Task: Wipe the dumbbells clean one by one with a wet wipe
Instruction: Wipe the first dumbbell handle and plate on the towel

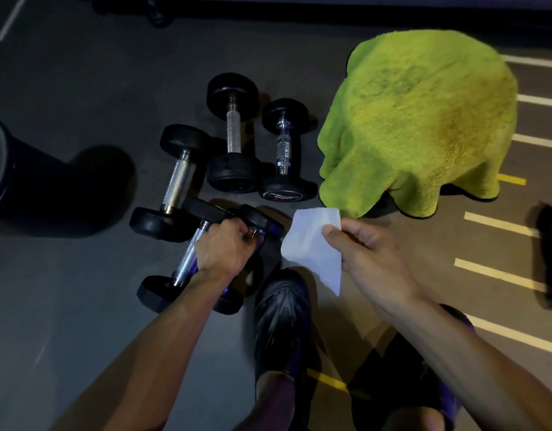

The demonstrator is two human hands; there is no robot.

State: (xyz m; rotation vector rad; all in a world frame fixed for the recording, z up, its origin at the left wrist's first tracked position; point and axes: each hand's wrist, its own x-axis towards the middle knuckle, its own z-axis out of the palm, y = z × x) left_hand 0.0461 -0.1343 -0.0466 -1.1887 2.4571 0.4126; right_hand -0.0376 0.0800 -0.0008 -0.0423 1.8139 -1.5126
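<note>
Gripping the handle of a dumbbell point(253, 241) with fingers curled around it, the person's left hand point(222, 247) steadies the weight on the gym floor point(66, 290) while the right hand point(365, 253) pinches a white wet wipe point(312, 247) between thumb and fingers, holding it just beside that dumbbell's far head. The wipe hangs loose and is not yet touching metal or rubber, so the step in hand looks like the start of cleaning this one weight: it is picked out and held, the cloth is ready. The next move likely calls for bringing the wipe onto the handle or a head and rubbing along it while the left hand keeps the dumbbell from rolling.

A second dumbbell point(178, 262) lies touching the left wrist's side, its chrome handle angled toward the viewer. Three more dumbbells point(234, 132) lie together on the floor just beyond (whether any has already been wiped cannot be told from here).

The floor is dark grey and matte, with pale and yellow painted lines point(498, 223) running across its right side. A bright green fleecy towel point(417, 119) is draped over something unseen, close to the right of the weights. A black shoe point(281, 312) on the person's foot is planted between the forearms, and a dark rounded object point(26, 178) sits at the left edge.
</note>
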